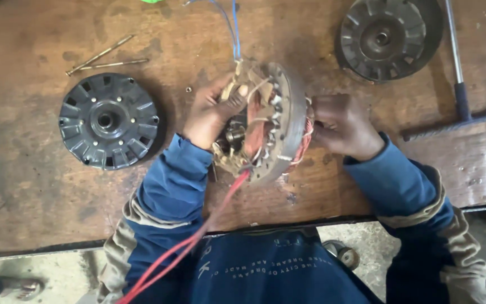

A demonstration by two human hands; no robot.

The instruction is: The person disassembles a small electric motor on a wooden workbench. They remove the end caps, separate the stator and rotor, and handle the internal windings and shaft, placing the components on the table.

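Closest to the viewer, at the bottom of the frame, two blue sleeves reach up over a worn wooden bench (40,191). Red wires (198,236) trail down from a motor stator (271,121) held on edge at the centre of the picture. The left hand (212,115) grips its near face, thumb pressed among the copper windings. The right hand (341,126) is curled tight on the opposite rim, fingers bent inward. A pull on the thin windings could likely snap a strand, and the tilted stator might slip. Farther off, a dark finned cover (108,121) lies at left, another cover (389,36) at upper right, long bolts (105,59) at upper left, a T-handled wrench (462,95) at right.
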